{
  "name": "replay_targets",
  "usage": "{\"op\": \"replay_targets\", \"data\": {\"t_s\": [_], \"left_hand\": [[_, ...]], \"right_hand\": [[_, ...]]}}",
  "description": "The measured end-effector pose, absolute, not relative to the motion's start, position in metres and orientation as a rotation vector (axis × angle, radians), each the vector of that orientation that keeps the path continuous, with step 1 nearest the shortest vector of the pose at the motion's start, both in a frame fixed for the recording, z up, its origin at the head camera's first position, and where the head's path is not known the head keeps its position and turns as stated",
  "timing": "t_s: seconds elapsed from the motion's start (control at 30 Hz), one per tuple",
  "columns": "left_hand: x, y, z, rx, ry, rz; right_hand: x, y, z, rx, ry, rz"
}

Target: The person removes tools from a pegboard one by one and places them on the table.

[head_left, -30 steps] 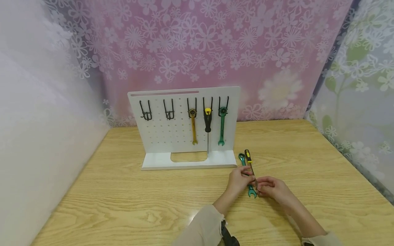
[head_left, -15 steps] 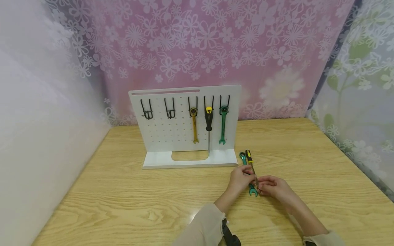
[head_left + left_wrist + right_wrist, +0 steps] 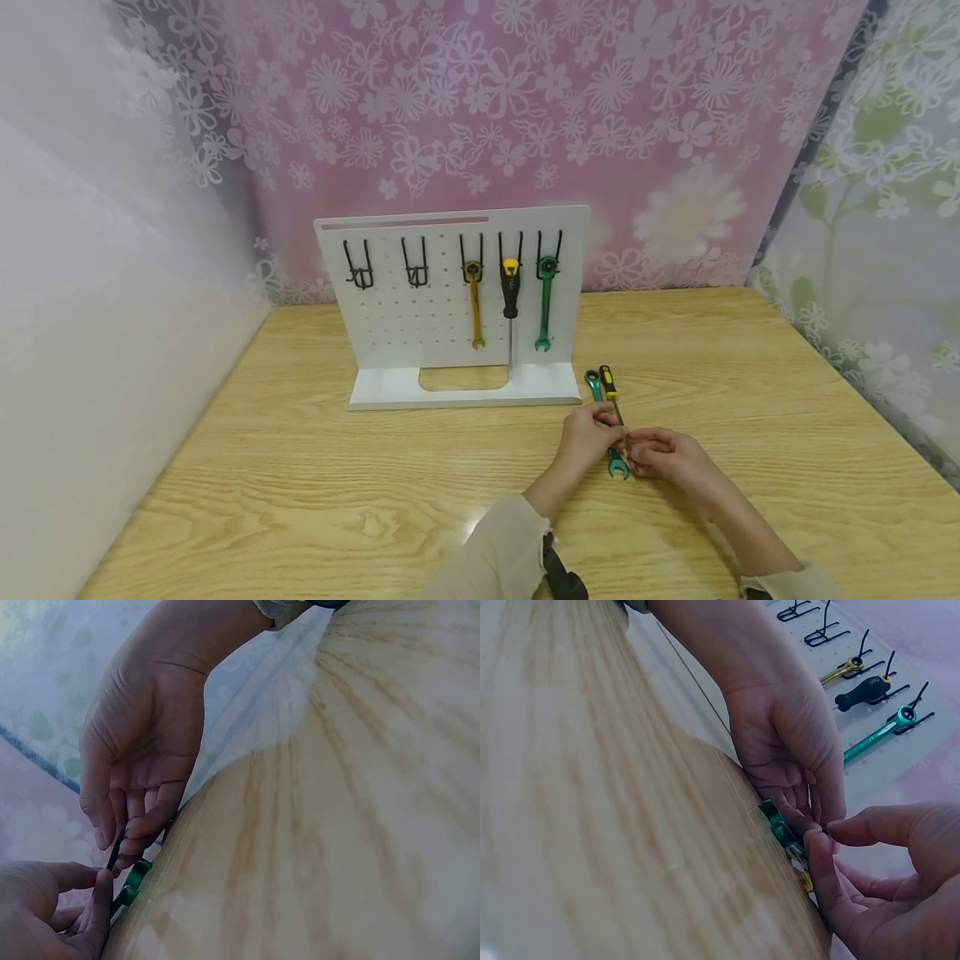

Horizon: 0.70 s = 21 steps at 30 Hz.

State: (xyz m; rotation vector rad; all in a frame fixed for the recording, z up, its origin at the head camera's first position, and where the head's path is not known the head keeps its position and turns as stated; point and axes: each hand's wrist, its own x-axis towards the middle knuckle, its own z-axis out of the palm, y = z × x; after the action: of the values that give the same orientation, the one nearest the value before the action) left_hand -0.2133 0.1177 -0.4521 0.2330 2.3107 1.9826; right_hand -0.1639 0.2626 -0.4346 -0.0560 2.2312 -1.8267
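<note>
A small screwdriver [image 3: 608, 380] with a black and yellow handle lies at a slant on the table. Beside it, on its left, is a green combination wrench [image 3: 597, 393], whose middle is hidden under my left hand. Thumb and fingers of the left hand [image 3: 587, 437] pinch the screwdriver's thin shaft over the wrench. Nearer its tip, my right hand [image 3: 669, 457] pinches the same shaft between thumb and forefinger. The wrench's green open end [image 3: 772, 814] shows below the fingers in the right wrist view, with a small yellow piece I cannot identify.
Left of the hands stands a white pegboard [image 3: 397, 333] with black hooks. A yellow wrench [image 3: 476, 308], a larger black and yellow screwdriver [image 3: 511, 296] and another green wrench [image 3: 545, 308] hang there. The two left hooks [image 3: 363, 277] hold nothing. A wall borders the left.
</note>
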Motion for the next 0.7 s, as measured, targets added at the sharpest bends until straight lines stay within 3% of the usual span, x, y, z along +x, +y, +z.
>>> {"op": "replay_targets", "data": {"t_s": [0.7], "left_hand": [[-0.213,0.119,-0.454,0.261,2.399,1.914]], "right_hand": [[-0.160,0.251,-0.438,-0.039,2.618,-1.549]]}}
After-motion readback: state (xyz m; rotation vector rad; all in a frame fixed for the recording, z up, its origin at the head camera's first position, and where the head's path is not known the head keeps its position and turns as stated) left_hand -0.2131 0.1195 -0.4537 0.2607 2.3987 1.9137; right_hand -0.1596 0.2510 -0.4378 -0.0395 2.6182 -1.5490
